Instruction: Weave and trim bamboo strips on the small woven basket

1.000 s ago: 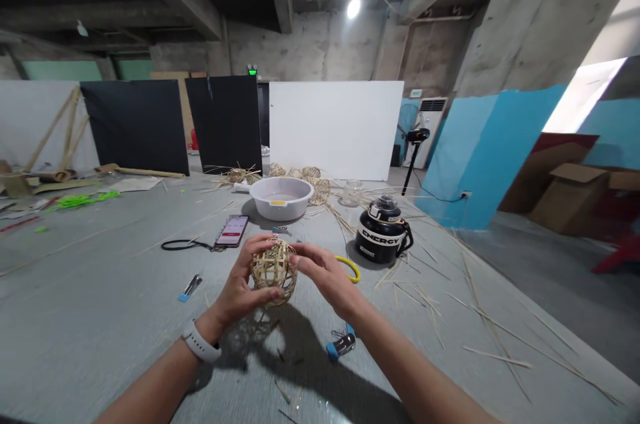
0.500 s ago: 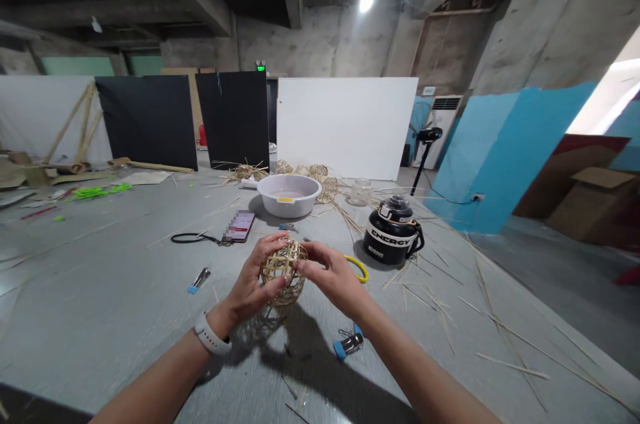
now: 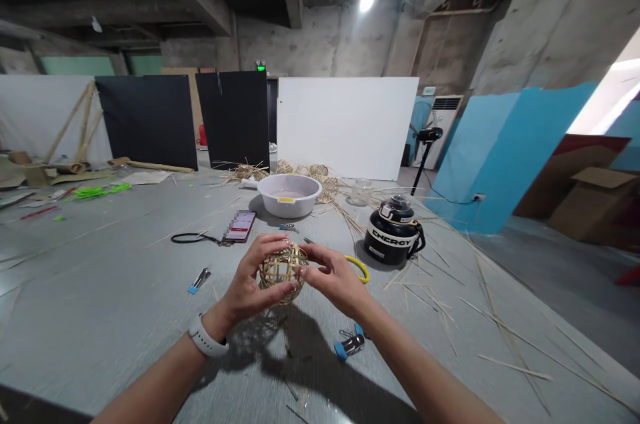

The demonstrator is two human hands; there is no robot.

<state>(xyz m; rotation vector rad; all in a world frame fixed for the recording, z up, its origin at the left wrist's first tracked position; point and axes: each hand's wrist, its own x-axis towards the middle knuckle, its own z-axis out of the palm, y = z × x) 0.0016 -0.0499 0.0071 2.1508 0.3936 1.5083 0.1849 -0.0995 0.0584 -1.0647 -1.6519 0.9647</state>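
A small round woven bamboo ball (image 3: 281,271) with an open lattice is held between my two hands just above the grey table. My left hand (image 3: 256,277) wraps its left side, thumb across the near face and fingers over the far top. On the right side, my right hand (image 3: 333,277) pinches the ball's edge with thumb and fingertips; whether a single strip is caught there I cannot make out. Close to my right wrist lie blue-tipped metal clips (image 3: 350,347). Yellow-handled scissors (image 3: 359,269) lie partly hidden behind my right hand.
Ahead stands a white basin (image 3: 290,197), with woven balls (image 3: 327,189) behind it. A black jug (image 3: 393,237) is at the right, amid loose bamboo strips (image 3: 435,301). A phone (image 3: 239,227) with a strap and another clip (image 3: 200,280) lie left. A glass jar (image 3: 361,191) stands farther back.
The woven ball has turned slightly in my hands, showing its lattice at a different angle. My left hand and wrist have shifted a little to the left; my right hand keeps its pinch.
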